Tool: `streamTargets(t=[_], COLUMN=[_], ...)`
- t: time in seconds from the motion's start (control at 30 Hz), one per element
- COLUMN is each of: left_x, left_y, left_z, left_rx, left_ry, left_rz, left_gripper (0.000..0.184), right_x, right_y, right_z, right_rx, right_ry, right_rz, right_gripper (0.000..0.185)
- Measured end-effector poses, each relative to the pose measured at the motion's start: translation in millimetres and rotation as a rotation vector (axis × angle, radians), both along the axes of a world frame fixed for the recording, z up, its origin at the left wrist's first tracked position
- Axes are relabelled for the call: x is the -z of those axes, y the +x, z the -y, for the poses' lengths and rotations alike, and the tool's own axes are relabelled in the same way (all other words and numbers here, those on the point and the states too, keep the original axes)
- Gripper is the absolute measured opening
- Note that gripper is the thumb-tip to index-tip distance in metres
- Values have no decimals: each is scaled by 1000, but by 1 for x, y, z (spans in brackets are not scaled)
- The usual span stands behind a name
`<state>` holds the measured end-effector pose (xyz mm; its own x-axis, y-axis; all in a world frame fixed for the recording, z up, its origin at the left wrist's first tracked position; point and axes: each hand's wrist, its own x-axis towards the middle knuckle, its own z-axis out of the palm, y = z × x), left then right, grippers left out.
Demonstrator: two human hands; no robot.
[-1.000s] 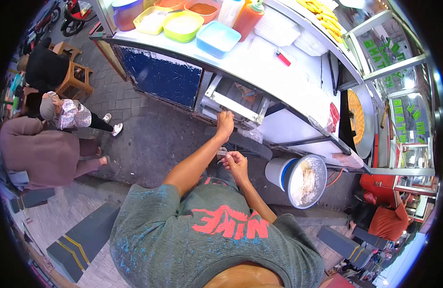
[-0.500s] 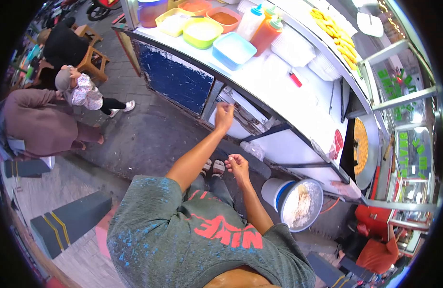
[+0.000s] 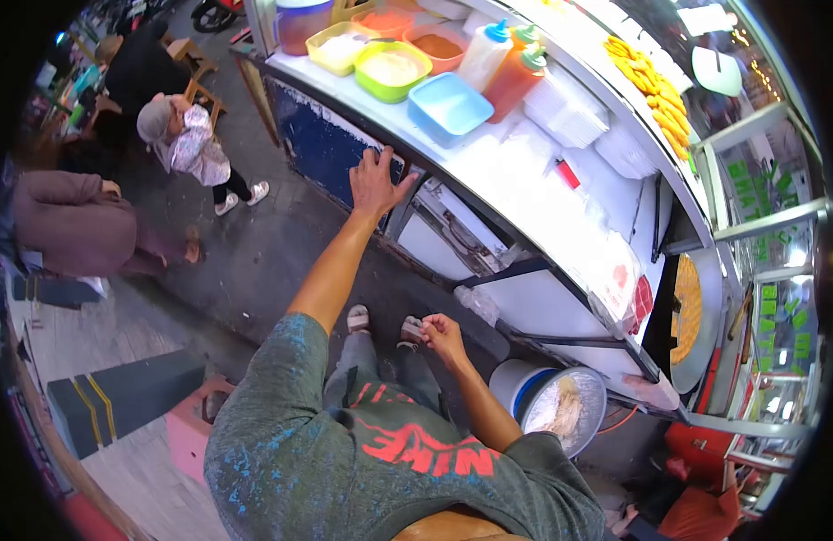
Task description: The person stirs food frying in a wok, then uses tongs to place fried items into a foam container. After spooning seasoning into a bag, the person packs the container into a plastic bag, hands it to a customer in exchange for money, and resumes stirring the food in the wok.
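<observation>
My left hand (image 3: pixel 377 185) reaches forward with its fingers spread, in front of the blue panel (image 3: pixel 319 144) under the food cart's counter. Its fingertips are close to the counter's front edge; whether they touch it, I cannot tell. Nothing shows in this hand. My right hand (image 3: pixel 443 339) hangs low in front of my body, its thumb and fingers drawn together. What it holds, if anything, is too small to see. Below it and to the right stands a bucket (image 3: pixel 598 424) with white, powdery contents and a pale brown lump, beside another white bucket (image 3: pixel 509 386).
On the counter (image 3: pixel 515 180) are a blue container (image 3: pixel 451 106), a lime-green tub (image 3: pixel 394 70), sauce bottles (image 3: pixel 515 86) and white boxes (image 3: pixel 568 113). A round pan (image 3: pixel 696 316) sits at right. A child (image 3: pixel 195 149) and an adult (image 3: pixel 73 221) stand at left.
My left hand has moved up and left, from the open compartment to the blue panel, and its fingers have spread. My feet are farther apart. The right hand stays low, fingers still together.
</observation>
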<state>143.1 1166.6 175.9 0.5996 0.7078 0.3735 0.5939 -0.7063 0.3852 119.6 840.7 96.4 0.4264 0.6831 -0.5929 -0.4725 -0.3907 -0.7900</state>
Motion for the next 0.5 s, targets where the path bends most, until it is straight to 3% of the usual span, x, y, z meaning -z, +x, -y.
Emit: streamTargets(t=[0.2,0.37,0.5], left_x=[20,40,50], left_y=[-48,-157,-246], left_z=[-18,-18,-50], left_rx=[35,-20,-56], left_ry=[92,-61,-198], left_rz=[245,632,746], left_gripper=[45,45,34], right_x=[12,38,76], right_y=[-10,-4,17], right_z=[-52,-168,-298], right_rx=[-169,-307,-158], right_ry=[1,58,120], right_rz=[50,319,679], right_gripper=[11,12,18])
